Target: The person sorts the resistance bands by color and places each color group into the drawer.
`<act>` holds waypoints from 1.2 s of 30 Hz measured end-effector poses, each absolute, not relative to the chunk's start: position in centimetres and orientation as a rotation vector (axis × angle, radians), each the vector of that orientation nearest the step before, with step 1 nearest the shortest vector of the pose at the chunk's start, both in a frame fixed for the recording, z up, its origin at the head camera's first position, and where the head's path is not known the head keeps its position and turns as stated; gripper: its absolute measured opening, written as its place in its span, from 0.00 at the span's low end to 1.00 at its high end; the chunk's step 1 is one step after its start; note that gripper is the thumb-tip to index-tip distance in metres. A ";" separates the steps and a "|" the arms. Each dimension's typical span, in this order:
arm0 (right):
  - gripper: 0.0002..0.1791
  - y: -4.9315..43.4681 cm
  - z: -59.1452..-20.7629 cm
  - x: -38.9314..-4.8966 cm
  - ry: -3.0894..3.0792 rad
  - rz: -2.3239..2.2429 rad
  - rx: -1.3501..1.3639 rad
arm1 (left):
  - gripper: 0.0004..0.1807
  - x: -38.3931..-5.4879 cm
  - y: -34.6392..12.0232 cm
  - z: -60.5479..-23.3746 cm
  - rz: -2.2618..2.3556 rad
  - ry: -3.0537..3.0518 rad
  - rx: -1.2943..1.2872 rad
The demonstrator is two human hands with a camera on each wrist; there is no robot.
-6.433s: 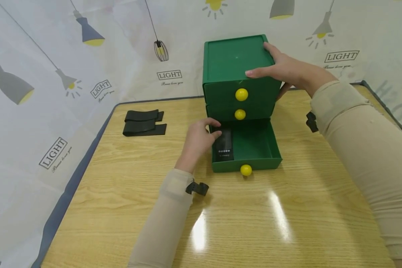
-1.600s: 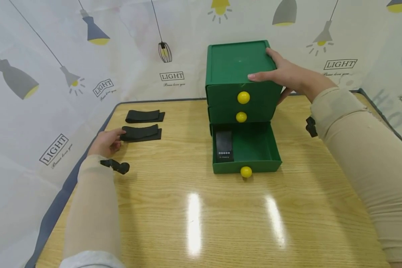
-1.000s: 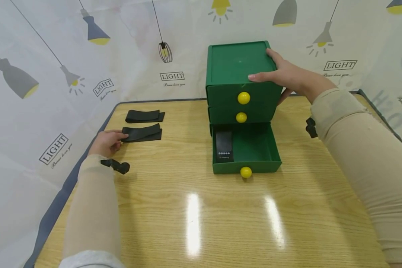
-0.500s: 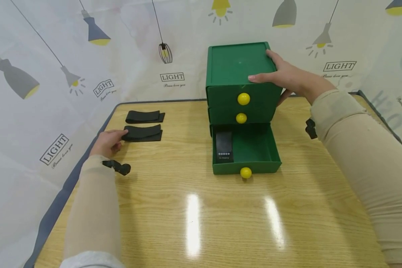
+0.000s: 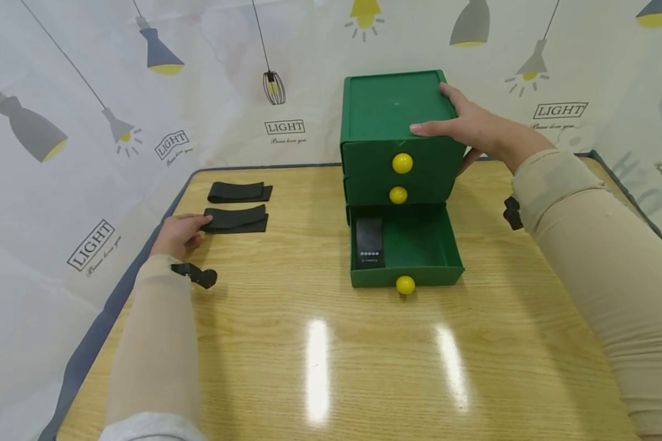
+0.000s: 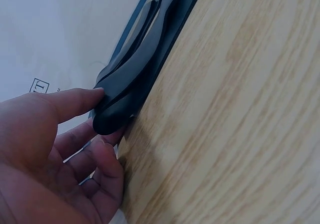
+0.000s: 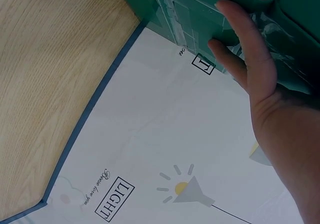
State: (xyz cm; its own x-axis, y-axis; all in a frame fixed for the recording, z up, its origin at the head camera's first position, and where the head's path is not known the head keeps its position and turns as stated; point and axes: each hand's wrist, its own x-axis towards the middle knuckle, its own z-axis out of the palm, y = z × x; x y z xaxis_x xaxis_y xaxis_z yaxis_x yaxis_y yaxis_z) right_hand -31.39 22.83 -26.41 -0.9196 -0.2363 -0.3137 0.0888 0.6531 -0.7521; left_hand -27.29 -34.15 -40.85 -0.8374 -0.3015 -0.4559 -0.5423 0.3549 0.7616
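My left hand (image 5: 176, 236) is at the left end of a folded black resistance band (image 5: 236, 219) on the table. In the left wrist view, the thumb lies on top of the band's rounded end (image 6: 111, 121) and fingers reach beneath it, pinching it. A second folded black band (image 5: 237, 192) lies just behind. My right hand (image 5: 477, 125) rests on the green drawer cabinet (image 5: 391, 107), thumb on top and fingers stretched along its right side. The bottom drawer (image 5: 419, 236) is pulled out. Inside it, at the left, lies another black band (image 5: 369, 242) with a row of pale dots.
Yellow round knobs (image 5: 402, 163) stick out from the drawer fronts. The wooden table (image 5: 254, 343) meets a lamp-printed cloth (image 5: 215, 67) at the back and left. Black wrist straps (image 5: 195, 274) sit on both forearms.
My left hand has moved from the open drawer left to the nearer band. The two table bands overlapped before and now lie apart. My right hand stays on the cabinet.
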 end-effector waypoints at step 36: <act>0.65 22.8 -26.4 -31.4 2.472 -1.183 -0.103 | 0.30 -27.6 -34.1 -41.4 1.495 2.415 -0.807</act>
State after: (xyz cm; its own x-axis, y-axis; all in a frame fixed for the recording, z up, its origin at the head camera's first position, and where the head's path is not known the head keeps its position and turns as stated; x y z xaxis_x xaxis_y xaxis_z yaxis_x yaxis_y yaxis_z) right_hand -31.38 22.79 -26.38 -0.9188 -0.2323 -0.3191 0.1028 0.6397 -0.7617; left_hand -27.62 -34.13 -41.44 -0.8341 -0.3483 -0.4276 -0.5381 0.3440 0.7695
